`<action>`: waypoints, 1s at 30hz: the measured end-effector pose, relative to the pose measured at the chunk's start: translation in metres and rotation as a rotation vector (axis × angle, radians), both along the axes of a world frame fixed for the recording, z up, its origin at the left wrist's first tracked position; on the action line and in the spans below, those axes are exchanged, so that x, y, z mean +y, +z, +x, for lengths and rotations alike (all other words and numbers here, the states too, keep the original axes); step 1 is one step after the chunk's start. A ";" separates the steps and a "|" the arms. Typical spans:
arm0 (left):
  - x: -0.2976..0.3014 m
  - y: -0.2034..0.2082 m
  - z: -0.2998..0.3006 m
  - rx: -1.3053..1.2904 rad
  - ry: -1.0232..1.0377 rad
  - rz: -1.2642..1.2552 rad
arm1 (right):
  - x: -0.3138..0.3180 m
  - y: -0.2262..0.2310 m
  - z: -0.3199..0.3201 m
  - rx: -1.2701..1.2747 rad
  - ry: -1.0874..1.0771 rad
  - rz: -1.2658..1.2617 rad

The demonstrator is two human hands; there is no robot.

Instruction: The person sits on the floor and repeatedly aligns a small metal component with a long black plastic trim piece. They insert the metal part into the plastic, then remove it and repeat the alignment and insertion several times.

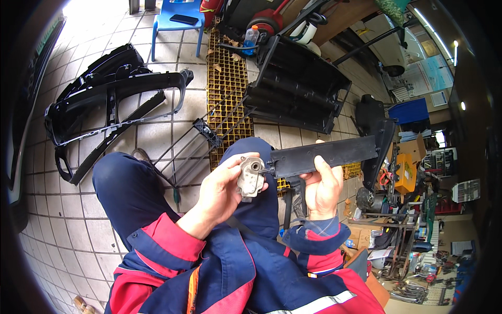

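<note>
- Frame of black plastic [111, 102], large and open, lying on the pale floor tiles [73, 230] at far left.
- Screwdriver with a green handle [177, 195], near the person's left knee [117, 172].
- Blue chair [167, 11] at the top, a dark phone [184, 19] flat on its seat.
- Thin dark rods [180, 142], running up to the yellow floor grating [227, 78].
- Left hand [222, 183], grasping a grey metal part [250, 180] above the lap, thumb along its upper side.
- Bottle with blue liquid [250, 37] and an orange cap, beyond the hands.
- Black ribbed panel [300, 86], propped at a tilt behind the work.
- Long black strip [327, 155], its narrow left end right against the metal part; whether it is seated there, I cannot tell.
- Right hand [324, 191], gripping the strip near its middle, thumb on the near face, fingers behind.
- Orange box [405, 172] among clutter at right, with hand tools [410, 292] below.
</note>
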State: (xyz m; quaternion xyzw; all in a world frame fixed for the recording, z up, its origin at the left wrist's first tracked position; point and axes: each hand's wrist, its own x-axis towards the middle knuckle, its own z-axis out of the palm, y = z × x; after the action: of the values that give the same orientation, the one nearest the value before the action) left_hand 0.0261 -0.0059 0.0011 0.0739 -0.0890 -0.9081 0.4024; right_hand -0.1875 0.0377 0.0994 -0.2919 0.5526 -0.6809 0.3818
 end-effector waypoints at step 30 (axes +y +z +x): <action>0.000 -0.005 -0.005 -0.035 0.042 0.096 | 0.001 0.006 0.005 0.169 0.035 -0.134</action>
State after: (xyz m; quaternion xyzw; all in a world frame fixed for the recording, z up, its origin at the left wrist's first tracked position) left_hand 0.0214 -0.0057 -0.0034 0.1109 -0.0508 -0.9013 0.4156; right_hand -0.1826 0.0388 0.1058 -0.3826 0.5309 -0.6826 0.3253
